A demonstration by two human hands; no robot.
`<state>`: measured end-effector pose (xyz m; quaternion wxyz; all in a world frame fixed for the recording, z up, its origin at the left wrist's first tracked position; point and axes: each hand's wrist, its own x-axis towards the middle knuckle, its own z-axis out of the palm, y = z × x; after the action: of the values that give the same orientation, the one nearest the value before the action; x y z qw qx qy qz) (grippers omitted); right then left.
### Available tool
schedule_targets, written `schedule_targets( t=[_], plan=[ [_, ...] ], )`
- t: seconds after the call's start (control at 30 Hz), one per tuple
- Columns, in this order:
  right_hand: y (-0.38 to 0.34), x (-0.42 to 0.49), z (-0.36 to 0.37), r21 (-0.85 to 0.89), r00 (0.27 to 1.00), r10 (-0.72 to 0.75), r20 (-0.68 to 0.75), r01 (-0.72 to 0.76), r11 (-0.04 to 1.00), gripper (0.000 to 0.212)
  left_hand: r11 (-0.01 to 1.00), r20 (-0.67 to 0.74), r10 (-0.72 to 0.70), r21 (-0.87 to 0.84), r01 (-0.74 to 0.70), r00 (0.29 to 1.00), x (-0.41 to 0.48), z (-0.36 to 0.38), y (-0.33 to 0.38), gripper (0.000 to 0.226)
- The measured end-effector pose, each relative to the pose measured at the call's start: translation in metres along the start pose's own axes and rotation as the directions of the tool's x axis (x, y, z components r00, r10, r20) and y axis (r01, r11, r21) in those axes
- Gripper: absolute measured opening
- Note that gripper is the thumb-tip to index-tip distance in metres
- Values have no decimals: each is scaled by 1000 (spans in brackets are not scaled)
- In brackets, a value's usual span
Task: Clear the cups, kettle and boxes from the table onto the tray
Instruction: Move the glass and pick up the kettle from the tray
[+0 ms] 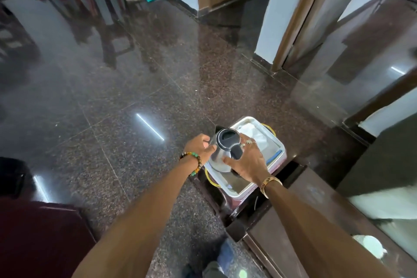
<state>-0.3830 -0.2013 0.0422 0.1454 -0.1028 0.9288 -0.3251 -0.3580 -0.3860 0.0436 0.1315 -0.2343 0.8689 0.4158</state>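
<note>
A steel kettle with a black lid and black handle sits over the near left part of a white tray. My left hand grips the kettle's left side near the spout. My right hand wraps its right side by the handle. White cloth or paper and a blue item lie in the tray. Whether the kettle's base touches the tray is hidden by my hands.
The tray rests on a low dark wooden stand beside a dark wooden table with a glass top at the right. Polished granite floor spreads to the left. Dark chairs stand far back; a maroon surface lies near left.
</note>
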Motion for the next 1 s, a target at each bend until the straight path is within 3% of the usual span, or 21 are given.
schedule_targets(
  t=[0.33, 0.53, 0.7, 0.9, 1.0],
  plan=[
    [45, 31, 1, 39, 984, 170, 59, -172, 984, 112, 1000, 9, -24, -1, 24, 1000, 53, 21, -10, 51],
    [56, 34, 18, 73, 965, 257, 54, -261, 963, 112, 999, -86, -14, 32, 16, 996, 85, 34, -34, 55],
    [68, 35, 48, 107, 935, 354, 12, -353, 929, 92, 997, -47, 76, -22, -77, 996, 113, 53, -53, 89],
    [70, 35, 78, 156, 876, 479, -56, -467, 871, 73, 980, 33, 139, -147, -133, 990, 136, 67, -65, 96],
    [74, 42, 88, 153, 861, 496, -116, -478, 865, 55, 959, 42, 147, -253, -131, 988, 151, 73, -70, 85]
  ],
)
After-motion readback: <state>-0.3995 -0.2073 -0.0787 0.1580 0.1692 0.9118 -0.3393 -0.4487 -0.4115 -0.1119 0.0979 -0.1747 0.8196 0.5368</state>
